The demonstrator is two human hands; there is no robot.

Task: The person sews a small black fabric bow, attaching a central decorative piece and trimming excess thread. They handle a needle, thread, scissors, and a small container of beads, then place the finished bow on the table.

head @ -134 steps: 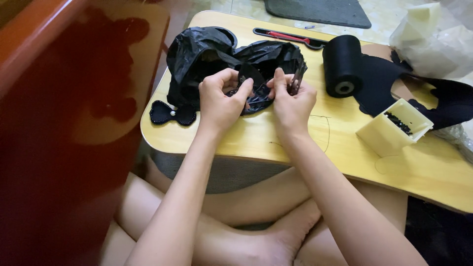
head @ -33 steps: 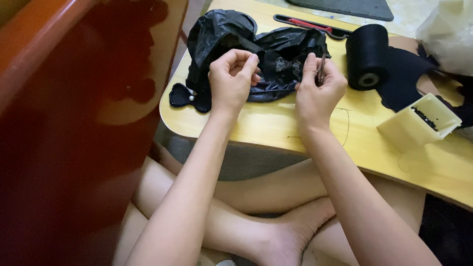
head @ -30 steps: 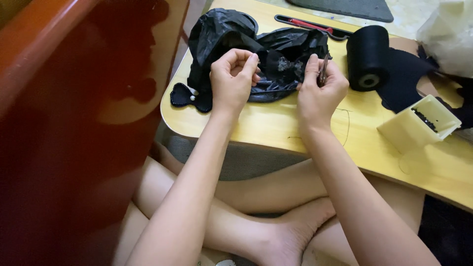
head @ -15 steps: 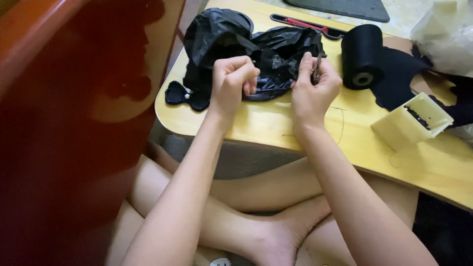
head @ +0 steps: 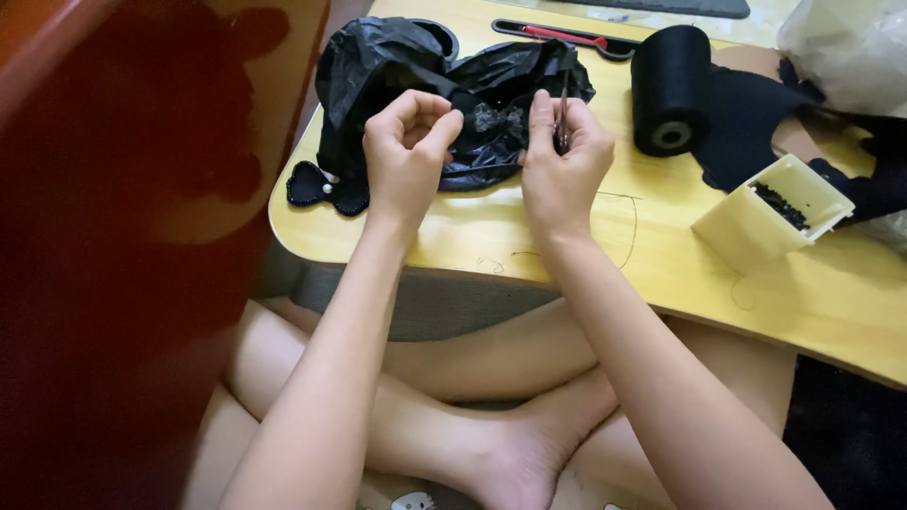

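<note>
My left hand (head: 406, 156) is closed, its fingertips pinching a small black lacy piece (head: 491, 118) in front of a crumpled black plastic bag (head: 397, 66) on the low wooden table (head: 567, 255). My right hand (head: 559, 156) grips a thin dark metal tool (head: 562, 118), probably small scissors or tweezers, held upright beside the piece. A black bow-shaped piece with a white bead (head: 326, 187) lies just left of my left hand, near the table's edge.
A black roll of fabric (head: 671, 90) lies to the right, with black cloth (head: 756, 113) behind it. A cream box of small black bits (head: 773, 210) sits at the right. A red-handled tool (head: 567, 36) lies at the back. A red-brown cabinet (head: 132, 236) stands at my left.
Both hands have stayed together at the black bag, shifting only slightly. The fingers of my left hand have drawn in around the small piece. The camera has drifted a little.
</note>
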